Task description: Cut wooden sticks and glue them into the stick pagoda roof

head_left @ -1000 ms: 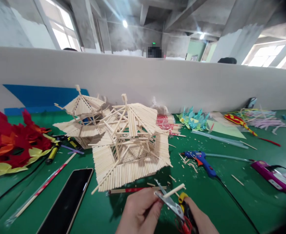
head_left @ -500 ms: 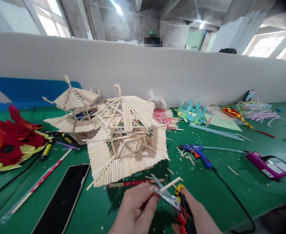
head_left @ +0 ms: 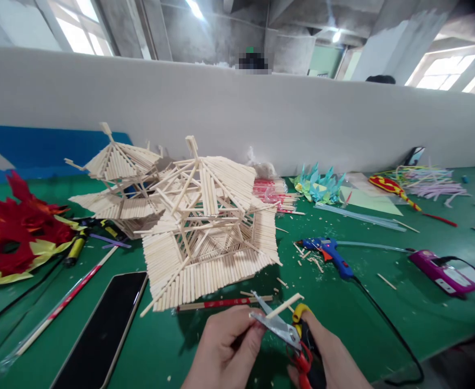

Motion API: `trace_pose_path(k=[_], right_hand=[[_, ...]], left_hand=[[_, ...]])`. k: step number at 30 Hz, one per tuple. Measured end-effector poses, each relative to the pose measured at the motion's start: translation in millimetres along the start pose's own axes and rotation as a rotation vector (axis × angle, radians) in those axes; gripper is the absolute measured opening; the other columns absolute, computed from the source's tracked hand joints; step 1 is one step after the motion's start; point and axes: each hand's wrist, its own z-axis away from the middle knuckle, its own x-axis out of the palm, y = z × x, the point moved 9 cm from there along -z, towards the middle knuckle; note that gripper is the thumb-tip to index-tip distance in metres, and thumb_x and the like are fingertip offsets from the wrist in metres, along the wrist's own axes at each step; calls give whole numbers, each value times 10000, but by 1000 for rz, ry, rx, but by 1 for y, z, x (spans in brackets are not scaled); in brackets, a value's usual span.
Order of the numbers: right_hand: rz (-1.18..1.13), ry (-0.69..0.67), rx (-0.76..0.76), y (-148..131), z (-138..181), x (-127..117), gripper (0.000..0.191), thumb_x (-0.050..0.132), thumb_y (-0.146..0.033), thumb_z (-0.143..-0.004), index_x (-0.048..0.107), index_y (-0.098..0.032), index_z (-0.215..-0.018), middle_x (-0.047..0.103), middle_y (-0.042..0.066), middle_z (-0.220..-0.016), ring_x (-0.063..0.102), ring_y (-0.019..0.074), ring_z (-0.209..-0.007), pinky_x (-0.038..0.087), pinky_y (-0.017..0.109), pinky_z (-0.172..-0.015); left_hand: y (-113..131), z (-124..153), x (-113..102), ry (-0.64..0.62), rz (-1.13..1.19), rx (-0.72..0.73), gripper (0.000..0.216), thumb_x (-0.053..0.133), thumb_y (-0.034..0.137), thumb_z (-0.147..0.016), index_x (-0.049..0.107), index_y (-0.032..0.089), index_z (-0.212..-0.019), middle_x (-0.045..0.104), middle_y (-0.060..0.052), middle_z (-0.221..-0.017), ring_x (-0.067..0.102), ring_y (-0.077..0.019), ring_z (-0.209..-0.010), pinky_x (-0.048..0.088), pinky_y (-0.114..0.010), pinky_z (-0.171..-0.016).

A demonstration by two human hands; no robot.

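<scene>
A thin pale wooden stick (head_left: 285,306) is pinched in the left hand (head_left: 225,351) between the blades of steel scissors (head_left: 278,326), gripped by the right hand (head_left: 328,356); a clean cut is best made squarely.

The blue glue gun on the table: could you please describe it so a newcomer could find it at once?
Start at the big stick pavilion model mid-table and look right. The glue gun lies on the green mat, among wood offcuts. It alone is blue with an orange trigger and a black cord.

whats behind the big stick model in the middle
Behind the big stick model stands a second stick model, partly covered by it, then the white partition wall. The table directly behind it is hidden.
</scene>
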Motion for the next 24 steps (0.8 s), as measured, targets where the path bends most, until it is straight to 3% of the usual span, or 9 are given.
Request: trace_pose_path(k=[4, 6, 10, 13, 18, 21, 22, 24], right_hand=[[36, 7, -63, -4, 2, -9, 540, 590, -244, -571, 459, -138, -1084, 660, 116, -923, 626, 243, -839, 483, 280, -705], [65, 43, -90, -6, 5, -18, 536, 594, -247, -561, 481, -140, -1074, 646, 125, -969, 613, 253, -873, 470, 299, -751], [123, 57, -40, 8, 6, -30, 467, 570, -218, -570, 498, -171, -1029, 655, 46, -854, 621, 195, -733, 482, 252, -679], [327, 84, 67, 41, -2, -41, 364, 553, -272, -649, 528, -156, -993, 655, 68, -829, 621, 212, -714, 497, 298, -654], [615, 168, -38, 61, -13, -60, 501, 556, -280, -656, 547, -30, -1090, 595, 212, -1072, 571, 318, -963, 452, 441, -828], [636, 248, -123, 29, -7, -72, 426, 545, -345, -727, 587, -97, -1071, 587, 180, -1115, 550, 306, -1004, 432, 458, -858], [617, 312, -186, 9, -3, -76, 348, 515, -344, -766, 607, -140, -1033, 606, 151, -1087, 556, 281, -996, 436, 441, -855], [541, 294, -400, -36, 3, -64, 264, 491, -267, -798, 610, -202, -1025, 637, 96, -1035, 571, 224, -974, 461, 358, -822]], left_hand=[[-19, 4, 8, -47, 247, -155, 302, 557, 430, -742, 668, 160, -666, 519, 9, -570, 371, -96, -526, 305, -201, -489], [-28, 8, 7, -31, 360, -244, 309, 602, 462, -697, 679, 164, -669, 477, 26, -534, 328, -81, -497, 268, -194, -459], [-34, 18, -26, 184, 451, -277, 270, 605, 445, -703, 653, 191, -626, 434, 43, -490, 343, -78, -470, 279, -186, -436], [-25, 21, -43, 242, 199, -204, 230, 579, 411, -730, 661, 200, -693, 448, 46, -482, 376, -91, -472, 317, -189, -444], [-10, 10, -22, 53, -279, -54, 237, 459, 286, -816, 635, 186, -692, 556, 12, -568, 473, -118, -522, 369, -198, -490], [-8, 4, -7, -39, -439, 25, 286, 388, 252, -847, 625, 176, -707, 587, -13, -591, 519, -131, -543, 398, -208, -518], [-8, 4, -2, -69, -487, 44, 299, 371, 241, -852, 620, 171, -703, 590, -20, -591, 529, -133, -547, 401, -209, -520], [-11, 4, 7, -123, -568, 85, 295, 362, 208, -847, 610, 163, -692, 601, -30, -594, 548, -134, -556, 402, -202, -516]])
